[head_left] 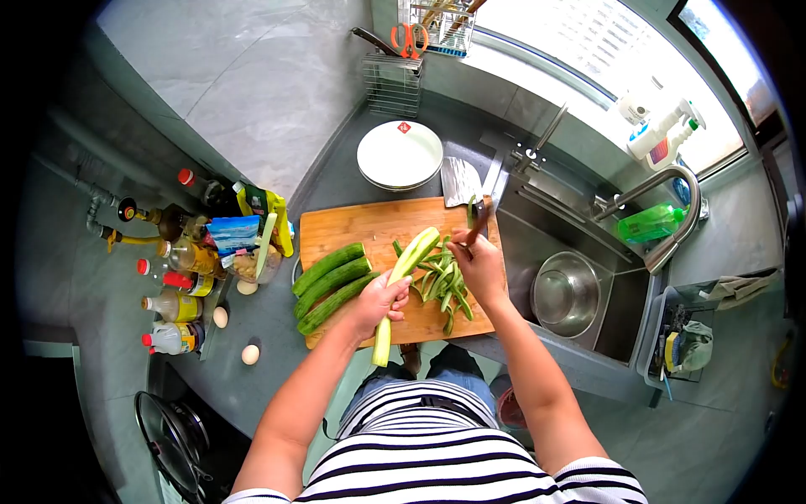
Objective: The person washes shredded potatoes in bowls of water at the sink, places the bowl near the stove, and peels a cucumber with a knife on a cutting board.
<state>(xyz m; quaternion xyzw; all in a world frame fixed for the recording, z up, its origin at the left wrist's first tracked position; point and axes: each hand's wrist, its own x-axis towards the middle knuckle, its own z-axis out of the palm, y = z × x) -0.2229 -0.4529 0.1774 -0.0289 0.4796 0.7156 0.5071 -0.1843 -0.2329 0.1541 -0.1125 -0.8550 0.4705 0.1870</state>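
My left hand (382, 304) is closed around a long, mostly peeled luffa (417, 249), pale green and slanting over the cutting board (329, 233). Beside its upper end, my right hand (480, 267) grips a peeler by its dark brown handle (478, 222); the fingers hide its blade. Under and between the hands lies a heap of green peel strips (442, 286). Three unpeeled dark green luffas (334, 286) rest side by side on the board's left part. A cleaver (460, 180) lies at the board's far edge, its handle partly hidden.
White plates (400, 154) are stacked behind the board. To the right, a sink (525, 227) holds a metal bowl (566, 294) below a curved faucet (688, 202). Loose eggs (250, 354) and several sauce bottles (175, 306) stand left. A knife rack (391, 84) is at the back.
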